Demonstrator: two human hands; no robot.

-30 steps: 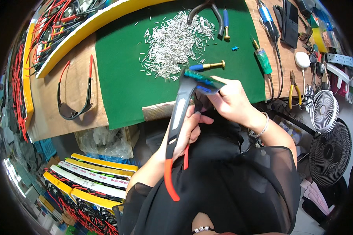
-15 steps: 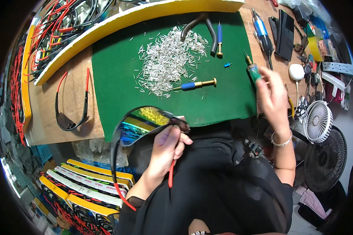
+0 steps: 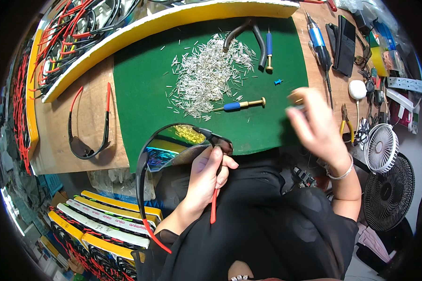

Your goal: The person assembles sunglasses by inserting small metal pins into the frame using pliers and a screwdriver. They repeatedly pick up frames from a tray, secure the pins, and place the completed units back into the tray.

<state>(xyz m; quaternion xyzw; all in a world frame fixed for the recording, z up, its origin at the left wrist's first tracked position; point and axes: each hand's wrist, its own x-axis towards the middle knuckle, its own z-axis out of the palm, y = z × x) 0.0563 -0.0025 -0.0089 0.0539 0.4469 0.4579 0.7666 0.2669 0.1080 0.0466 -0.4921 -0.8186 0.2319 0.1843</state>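
Far left: box of black-and-red frames point(image 3: 75, 35), long yellow-and-white wall point(image 3: 183, 19) curving away from it along the back of the bench. Below, on bare wooden tabletop point(image 3: 51, 145), a pair of dark glasses point(image 3: 83, 150), lens side nearest the person, red tips pointing away. Lower down, off the table, stacked yellow and white trays point(image 3: 110, 218), clear plastic point(image 3: 122, 182) just beside.

Next, in front of the green mat's near edge point(image 3: 131, 117): mirrored glasses point(image 3: 171, 147), colours on the lens, one arm hanging toward the lower left. Left hand point(image 3: 206, 173) has them pinched near the hinge, second red tip below the fist.

Mid-mat: loose heap of small silver pins point(image 3: 204, 77); blue-and-brass screwdriver point(image 3: 239, 105) lying at its near right; dark plier handles point(image 3: 260, 44) reaching into it; second blue screwdriver point(image 3: 269, 49); blue push pin point(image 3: 278, 82).

Right hand point(image 3: 316, 126), blurred, over the mat's right edge: fingers closed around a brass-coloured piece point(image 3: 297, 99), mostly hidden. Beyond: corded blue tool point(image 3: 318, 40), yellow-handled pliers point(image 3: 344, 114), white fan point(image 3: 380, 147), black fan point(image 3: 391, 192) behind it
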